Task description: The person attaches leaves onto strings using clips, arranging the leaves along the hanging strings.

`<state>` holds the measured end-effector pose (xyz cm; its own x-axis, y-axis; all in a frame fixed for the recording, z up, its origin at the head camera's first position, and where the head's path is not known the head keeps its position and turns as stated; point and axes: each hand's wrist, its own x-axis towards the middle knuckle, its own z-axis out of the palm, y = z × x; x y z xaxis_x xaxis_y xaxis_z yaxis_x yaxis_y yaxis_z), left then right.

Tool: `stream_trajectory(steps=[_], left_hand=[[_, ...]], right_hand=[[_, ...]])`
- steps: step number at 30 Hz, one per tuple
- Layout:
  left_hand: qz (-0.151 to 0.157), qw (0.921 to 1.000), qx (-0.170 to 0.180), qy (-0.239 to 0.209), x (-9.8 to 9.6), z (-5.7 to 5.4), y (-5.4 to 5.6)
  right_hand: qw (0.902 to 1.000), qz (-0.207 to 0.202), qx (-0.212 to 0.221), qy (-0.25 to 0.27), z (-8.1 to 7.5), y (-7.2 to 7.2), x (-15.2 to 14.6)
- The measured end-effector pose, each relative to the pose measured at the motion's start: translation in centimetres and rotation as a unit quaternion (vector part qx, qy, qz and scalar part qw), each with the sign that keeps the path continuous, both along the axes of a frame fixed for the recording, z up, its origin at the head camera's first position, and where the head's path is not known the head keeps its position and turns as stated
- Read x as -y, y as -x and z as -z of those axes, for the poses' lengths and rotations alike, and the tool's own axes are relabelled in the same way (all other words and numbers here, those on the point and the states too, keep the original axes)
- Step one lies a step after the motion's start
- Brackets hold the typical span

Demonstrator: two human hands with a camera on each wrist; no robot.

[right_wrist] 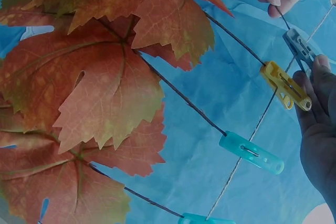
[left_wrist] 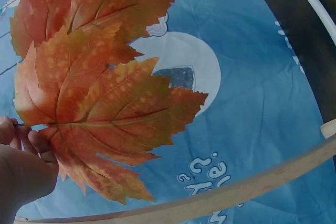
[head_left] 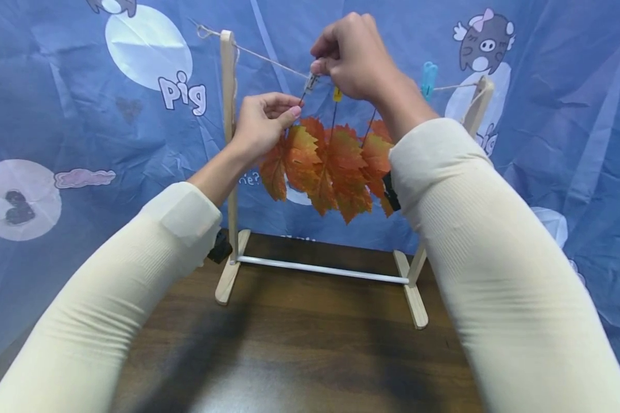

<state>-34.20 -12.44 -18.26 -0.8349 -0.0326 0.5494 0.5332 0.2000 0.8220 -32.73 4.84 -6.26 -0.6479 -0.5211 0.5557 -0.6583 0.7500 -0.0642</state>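
My left hand (head_left: 263, 123) pinches the thin dark stem of an orange-red artificial maple leaf (left_wrist: 121, 124) between thumb and fingers. Just above it, my right hand (head_left: 353, 57) pinches a grey clothespin (right_wrist: 299, 45) by its handle end. In the right wrist view this clothespin lies at the string (right_wrist: 231, 174), with the stem's end at its jaws. Whether it bites the string cannot be told. Beside it, a yellow clothespin (right_wrist: 286, 85) and a teal clothespin (right_wrist: 252, 153) hold other leaves by their stems on the string.
A wooden post (head_left: 228, 143) carries the string at left, another post (head_left: 477, 106) at right. A white rod (head_left: 320, 268) joins their feet above the brown table (head_left: 310, 344). A second teal clothespin (right_wrist: 207, 219) hangs further along. Blue printed cloth (head_left: 134, 132) stands behind.
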Motion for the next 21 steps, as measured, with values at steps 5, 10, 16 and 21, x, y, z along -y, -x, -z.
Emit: stream_trajectory(steps=[5, 10, 16, 21], left_hand=[[0.001, 1.0, 0.005, 0.003, 0.0, 0.1, -0.1], [0.009, 1.0, 0.002, 0.003, 0.0, 0.3, 0.1], [0.012, 0.9999, 0.002, 0.007, 0.2, 0.5, -0.1], [0.004, 0.9997, -0.018, 0.015, 0.1, 0.7, -0.9]], right_hand=[[0.9997, 0.009, 0.021, -0.008, -0.1, 0.0, 0.1], [0.9993, 0.015, 0.032, 0.008, 0.0, 0.2, 0.1], [0.9994, 0.011, 0.019, 0.028, 0.1, 0.1, -0.4], [0.9983, -0.01, -0.005, 0.056, 0.2, -0.5, -1.4]])
